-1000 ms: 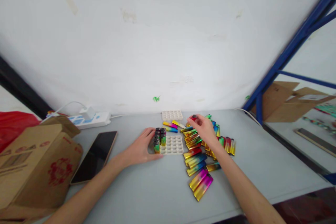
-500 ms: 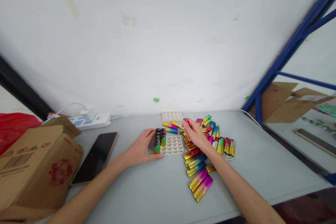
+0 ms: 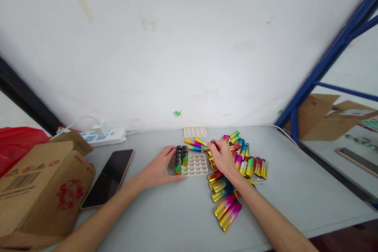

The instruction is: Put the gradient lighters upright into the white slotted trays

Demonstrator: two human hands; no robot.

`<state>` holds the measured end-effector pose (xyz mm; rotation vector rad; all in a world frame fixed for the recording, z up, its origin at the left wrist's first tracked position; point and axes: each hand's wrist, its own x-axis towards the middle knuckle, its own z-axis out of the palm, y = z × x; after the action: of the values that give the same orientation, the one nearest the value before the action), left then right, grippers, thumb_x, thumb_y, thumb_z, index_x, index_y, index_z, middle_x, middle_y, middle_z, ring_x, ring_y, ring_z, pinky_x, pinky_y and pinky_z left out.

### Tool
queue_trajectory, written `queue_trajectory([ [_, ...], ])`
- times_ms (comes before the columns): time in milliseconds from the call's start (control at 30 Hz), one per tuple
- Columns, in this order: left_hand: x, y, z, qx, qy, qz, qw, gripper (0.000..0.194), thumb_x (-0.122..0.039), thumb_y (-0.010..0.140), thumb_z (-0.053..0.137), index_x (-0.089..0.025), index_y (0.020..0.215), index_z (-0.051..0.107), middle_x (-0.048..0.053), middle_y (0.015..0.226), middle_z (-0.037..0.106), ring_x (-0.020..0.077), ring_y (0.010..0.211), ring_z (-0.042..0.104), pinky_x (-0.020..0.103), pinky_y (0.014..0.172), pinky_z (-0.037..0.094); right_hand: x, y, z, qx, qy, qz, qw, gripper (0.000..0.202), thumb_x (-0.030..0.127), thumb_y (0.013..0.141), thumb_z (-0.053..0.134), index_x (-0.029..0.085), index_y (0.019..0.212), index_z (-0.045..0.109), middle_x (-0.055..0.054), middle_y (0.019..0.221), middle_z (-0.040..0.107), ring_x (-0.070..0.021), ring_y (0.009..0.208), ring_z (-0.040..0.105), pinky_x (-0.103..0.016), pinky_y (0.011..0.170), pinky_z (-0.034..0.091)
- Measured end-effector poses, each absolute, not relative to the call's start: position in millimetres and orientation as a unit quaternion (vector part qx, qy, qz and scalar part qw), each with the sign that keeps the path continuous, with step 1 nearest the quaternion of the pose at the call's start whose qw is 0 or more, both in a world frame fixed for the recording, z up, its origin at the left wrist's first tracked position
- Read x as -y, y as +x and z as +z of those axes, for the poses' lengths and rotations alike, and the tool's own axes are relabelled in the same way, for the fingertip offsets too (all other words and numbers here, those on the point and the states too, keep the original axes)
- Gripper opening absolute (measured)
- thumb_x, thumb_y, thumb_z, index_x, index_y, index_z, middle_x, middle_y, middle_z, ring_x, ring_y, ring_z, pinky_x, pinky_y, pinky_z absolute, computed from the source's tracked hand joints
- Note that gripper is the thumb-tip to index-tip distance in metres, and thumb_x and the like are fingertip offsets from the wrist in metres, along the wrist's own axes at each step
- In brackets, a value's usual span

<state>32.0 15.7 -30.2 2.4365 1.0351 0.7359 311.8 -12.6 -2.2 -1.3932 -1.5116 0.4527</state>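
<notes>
A white plastic tray (image 3: 197, 164) with rows of holes lies flat on the table. Several lighters (image 3: 185, 158) with black tops stand upright in its left columns. My left hand (image 3: 161, 168) wraps the tray's left end, thumb along the front edge and fingers at the back beside the lighters. To the right, my right hand (image 3: 222, 156) is closed in a pinch on a lighter (image 3: 213, 141), of which only a dark red end shows above the fingers. Beneath and around that hand spreads a pile of shiny multicoloured lighters (image 3: 227, 214), mostly lying on their sides.
Behind the tray is a second white holed tray (image 3: 195, 132) against the wall. Left of my arm lie a black phone (image 3: 108, 179), a cardboard box (image 3: 44, 193) and a power strip (image 3: 103, 137). A blue metal frame (image 3: 313, 76) rises at the right.
My right hand has turned slightly, and less of the lighter in it shows. My left hand keeps its place at the tray. The whole view has shifted a little.
</notes>
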Motion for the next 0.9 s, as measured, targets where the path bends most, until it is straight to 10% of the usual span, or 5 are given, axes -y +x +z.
queue_trajectory([
  [533,-15.5,33.3,-31.6,-0.373,0.868,0.258,0.202,0.083,-0.060,0.069,0.097,-0.021,0.135,0.067,0.017,0.142,0.066,0.0414,0.136,0.064,0.055,0.122,0.053,28.8,302.3,9.2,0.807,-0.431,0.095,0.392,0.037,0.047,0.117,0.044,0.024,0.093,0.061,-0.008,0.099,0.069,-0.0237,0.094,0.067,-0.036,0.087,0.054],
  [733,-14.1,33.0,-30.6,-0.364,0.866,0.270,0.211,0.078,-0.059,0.069,0.097,-0.022,0.131,0.069,0.016,0.139,0.067,0.0409,0.132,0.065,0.054,0.119,0.056,31.6,295.6,0.6,0.831,-0.432,0.136,0.324,0.039,0.048,0.116,0.052,0.023,0.088,0.064,-0.002,0.080,0.070,-0.0204,0.072,0.066,-0.032,0.071,0.051],
  [900,-15.5,33.4,-32.7,-0.360,0.868,0.271,0.207,0.083,-0.062,0.067,0.097,-0.021,0.134,0.068,0.016,0.139,0.067,0.0412,0.131,0.065,0.054,0.118,0.056,32.0,285.8,-8.6,0.857,-0.407,0.102,0.299,0.023,0.039,0.113,0.061,0.020,0.106,0.070,-0.007,0.102,0.079,-0.0238,0.091,0.075,-0.035,0.080,0.059],
])
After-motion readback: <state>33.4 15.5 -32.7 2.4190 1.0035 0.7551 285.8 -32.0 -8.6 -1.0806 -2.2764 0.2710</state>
